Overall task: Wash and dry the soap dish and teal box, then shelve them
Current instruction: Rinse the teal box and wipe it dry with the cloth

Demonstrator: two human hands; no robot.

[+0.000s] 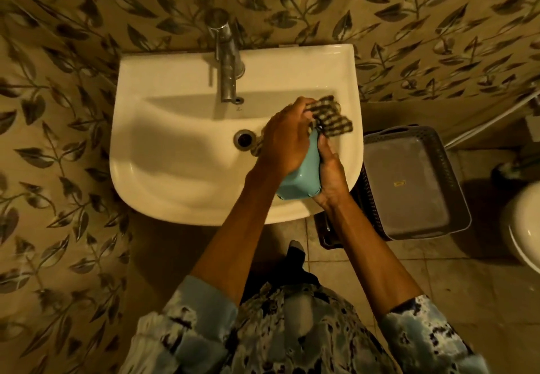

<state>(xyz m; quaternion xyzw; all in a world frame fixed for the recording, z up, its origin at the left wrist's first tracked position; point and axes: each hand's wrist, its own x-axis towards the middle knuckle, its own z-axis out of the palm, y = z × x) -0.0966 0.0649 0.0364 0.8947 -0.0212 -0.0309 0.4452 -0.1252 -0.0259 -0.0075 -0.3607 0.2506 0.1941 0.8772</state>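
The box (299, 182) is held above the right part of the sink (163, 186), tilted, with its closed bottom towards the person. The right hand (331, 182) carries it from the right side, the fingers curled around its wall. The left hand (285, 140) lies over the upper end of the box and grips a cloth (331, 118), bunched in the curled fingers; a part of the cloth sticks out past the box.

No water is seen at the tap (226, 64), so I judge this to be the drying step. To do it well, the right hand should turn the box slowly while the left pushes the cloth into the inside corners (water likes to stay there), then over the rim and the bottom. The grip should be firm, because wet plastic can slip and fall into the basin.

The box is smooth teal plastic with rounded corners. The cloth is soft, with a dark and light check. The sink is glossy white ceramic, the tap is dull metal. Beside the sink stands a grey basket (455, 186) with woven-looking walls. I cannot see the soap dish.
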